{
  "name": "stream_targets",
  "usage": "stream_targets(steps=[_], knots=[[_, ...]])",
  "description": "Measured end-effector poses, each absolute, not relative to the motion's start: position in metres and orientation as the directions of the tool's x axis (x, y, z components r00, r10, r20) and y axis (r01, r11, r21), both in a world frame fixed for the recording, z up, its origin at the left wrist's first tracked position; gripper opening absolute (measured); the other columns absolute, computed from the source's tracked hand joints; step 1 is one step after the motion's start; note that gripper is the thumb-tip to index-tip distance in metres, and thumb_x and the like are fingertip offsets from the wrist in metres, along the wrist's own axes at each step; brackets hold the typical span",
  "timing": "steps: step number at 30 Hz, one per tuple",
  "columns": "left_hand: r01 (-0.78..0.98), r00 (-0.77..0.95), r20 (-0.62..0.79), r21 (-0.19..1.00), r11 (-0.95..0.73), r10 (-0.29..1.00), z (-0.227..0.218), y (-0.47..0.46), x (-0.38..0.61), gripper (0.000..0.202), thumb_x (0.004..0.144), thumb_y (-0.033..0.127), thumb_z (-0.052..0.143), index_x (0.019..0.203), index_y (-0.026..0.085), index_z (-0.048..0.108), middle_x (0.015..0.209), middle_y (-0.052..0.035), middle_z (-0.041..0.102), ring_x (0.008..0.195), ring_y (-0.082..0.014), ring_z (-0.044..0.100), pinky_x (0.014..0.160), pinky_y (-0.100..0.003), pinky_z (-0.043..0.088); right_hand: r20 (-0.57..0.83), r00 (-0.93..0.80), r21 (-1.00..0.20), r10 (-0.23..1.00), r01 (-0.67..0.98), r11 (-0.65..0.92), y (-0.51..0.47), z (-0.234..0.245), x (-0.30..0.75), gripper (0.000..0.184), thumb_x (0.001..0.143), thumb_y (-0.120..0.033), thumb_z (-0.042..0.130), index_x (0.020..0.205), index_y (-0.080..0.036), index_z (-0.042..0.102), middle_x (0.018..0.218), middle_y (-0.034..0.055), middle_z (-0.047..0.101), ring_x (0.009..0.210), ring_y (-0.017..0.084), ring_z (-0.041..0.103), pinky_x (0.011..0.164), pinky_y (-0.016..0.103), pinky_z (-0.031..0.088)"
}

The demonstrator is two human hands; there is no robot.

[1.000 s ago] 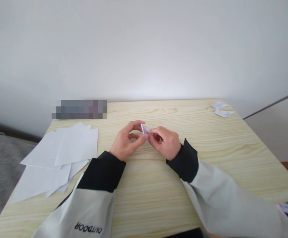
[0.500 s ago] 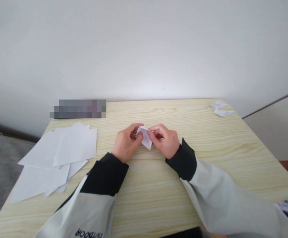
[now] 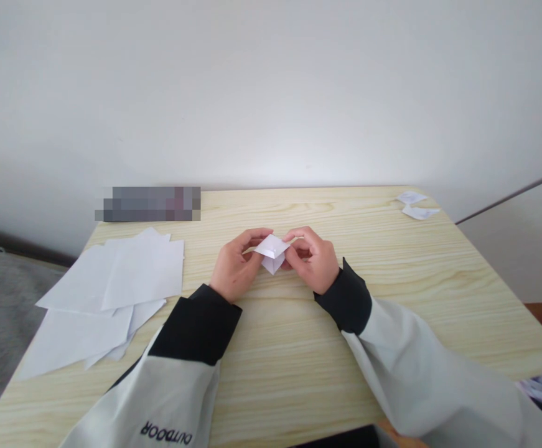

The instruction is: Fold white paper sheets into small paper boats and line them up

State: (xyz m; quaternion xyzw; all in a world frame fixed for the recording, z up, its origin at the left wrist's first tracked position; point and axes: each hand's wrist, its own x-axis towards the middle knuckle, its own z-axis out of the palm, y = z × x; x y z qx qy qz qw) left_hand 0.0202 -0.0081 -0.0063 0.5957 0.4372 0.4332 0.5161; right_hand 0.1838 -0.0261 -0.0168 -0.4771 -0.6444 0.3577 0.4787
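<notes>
Folded piece [image 3: 272, 245]: made of matt paper. Loose sheets [image 3: 142, 274]: smooth paper. Tabletop [image 3: 289, 367]: finished in smooth wood grain. Jacket sleeves [image 3: 177, 389]: matt cloth.

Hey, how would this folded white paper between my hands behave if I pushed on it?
The folded paper is probably very light, being small and thin. Its creases likely stiffen it somewhat, but its opened-out shape suggests it may flatten if squeezed.
</notes>
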Motion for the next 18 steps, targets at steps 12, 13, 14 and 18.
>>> stream_targets(steps=[12,13,14,18], knots=[[0.012,0.243,0.089,0.995,-0.094,0.966,-0.0068,-0.0095,0.0214,0.029,0.07,0.023,0.067,0.097,0.014,0.063,0.099,-0.0085,0.067,0.097,-0.0216,0.062,0.074,-0.03,0.053,0.396,-0.105,-0.757,0.912,0.526,0.389,-0.0249,-0.0146,0.1847,0.015,0.076,-0.024,0.059,0.09,-0.021,0.055,0.049,-0.0091,0.048,0.041,0.007,0.045,0.048,0.018,0.038],[0.01,0.242,0.094,0.995,-0.099,0.966,-0.007,-0.0094,0.0212,0.029,0.07,0.023,0.068,0.097,0.014,0.063,0.098,-0.0086,0.067,0.097,-0.0218,0.062,0.074,-0.03,0.053,0.396,-0.115,-0.761,0.911,0.514,0.396,-0.0251,-0.0147,0.185,0.015,0.076,-0.022,0.058,0.091,-0.021,0.056,0.049,-0.0091,0.048,0.041,0.007,0.045,0.047,0.018,0.038],[0.008,0.24,0.099,0.995,-0.104,0.966,-0.0072,-0.0092,0.0209,0.029,0.07,0.024,0.068,0.097,0.014,0.063,0.098,-0.0088,0.067,0.097,-0.0222,0.062,0.074,-0.03,0.053,0.396,-0.126,-0.768,0.91,0.498,0.403,-0.0253,-0.0148,0.1853,0.016,0.076,-0.021,0.057,0.092,-0.021,0.056,0.05,-0.0091,0.048,0.041,0.007,0.045,0.047,0.018,0.038],[-0.037,0.259,0.067,0.998,-0.059,0.964,-0.008,-0.0068,0.0171,0.035,0.07,0.031,0.072,0.1,0.014,0.063,0.101,-0.0099,0.069,0.098,-0.024,0.063,0.082,-0.034,0.052,0.398,-0.162,-0.812,0.903,0.397,0.429,-0.0262,-0.0158,0.188,0.019,0.082,-0.021,0.052,0.1,-0.023,0.059,0.053,-0.0072,0.054,0.043,0.008,0.05,0.047,0.019,0.042]])
